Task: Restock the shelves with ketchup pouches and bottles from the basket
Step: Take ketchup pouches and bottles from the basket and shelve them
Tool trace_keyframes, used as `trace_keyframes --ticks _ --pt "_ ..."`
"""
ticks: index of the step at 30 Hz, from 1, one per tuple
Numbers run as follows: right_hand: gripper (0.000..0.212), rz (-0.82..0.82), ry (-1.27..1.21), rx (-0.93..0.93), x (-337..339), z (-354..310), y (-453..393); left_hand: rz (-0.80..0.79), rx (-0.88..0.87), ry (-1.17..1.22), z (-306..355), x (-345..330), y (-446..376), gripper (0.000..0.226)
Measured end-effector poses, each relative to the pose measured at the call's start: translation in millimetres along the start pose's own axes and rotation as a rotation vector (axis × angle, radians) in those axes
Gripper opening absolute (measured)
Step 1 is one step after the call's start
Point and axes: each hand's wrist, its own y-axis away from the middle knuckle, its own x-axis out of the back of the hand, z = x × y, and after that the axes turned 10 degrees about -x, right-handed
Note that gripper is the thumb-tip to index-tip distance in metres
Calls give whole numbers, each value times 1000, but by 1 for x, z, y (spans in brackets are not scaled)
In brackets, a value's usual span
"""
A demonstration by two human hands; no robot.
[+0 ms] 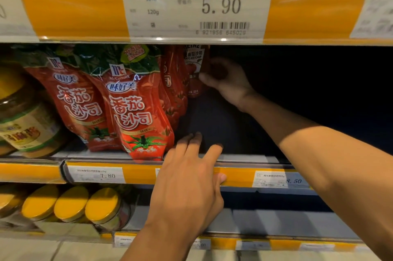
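The right hand [223, 78] reaches deep into the middle shelf [244, 157] and grips a Heinz pouch [196, 69], thumb across its front, fingers hidden behind it. The pouch stands roughly upright, long axis vertical, at the back of the shelf, touching or just beside the right edge of a row of red pouches [173, 86]; which of the 2 cannot be told. The left hand [191, 177] holds nothing: fingers straight and spread, tips reaching over the shelf lip, thumb against the orange price strip [238, 177].

Relation governing the next move: the pouch lies up and behind the left hand, well apart from it; the right hand is already on it. Judgement: the pouch is being seated against the row, and release should need only a small settling push leftward.

Surface and room: the shelf floor is dark and flat, with open unlit space right of the pouch and in front of it. 2 McCormick pouches [136, 107] lean forward at the front left; jars [25, 116] stand further left. Yellow-lidded jars [102, 205] fill the shelf below. The basket is not in view.
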Motion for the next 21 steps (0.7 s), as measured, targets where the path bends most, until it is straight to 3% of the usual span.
trace_keyframes --ticks 5,9,16,21 --pt "49 101 178 -79 24 6 39 9 8 2 2 2 0 57" --pt "39 205 215 -90 53 2 101 25 42 34 8 12 2 61" --pt "29 146 159 -141 116 -23 231 146 149 303 52 49 24 44" --pt "32 157 154 -207 163 -41 316 117 106 410 118 75 42 44"
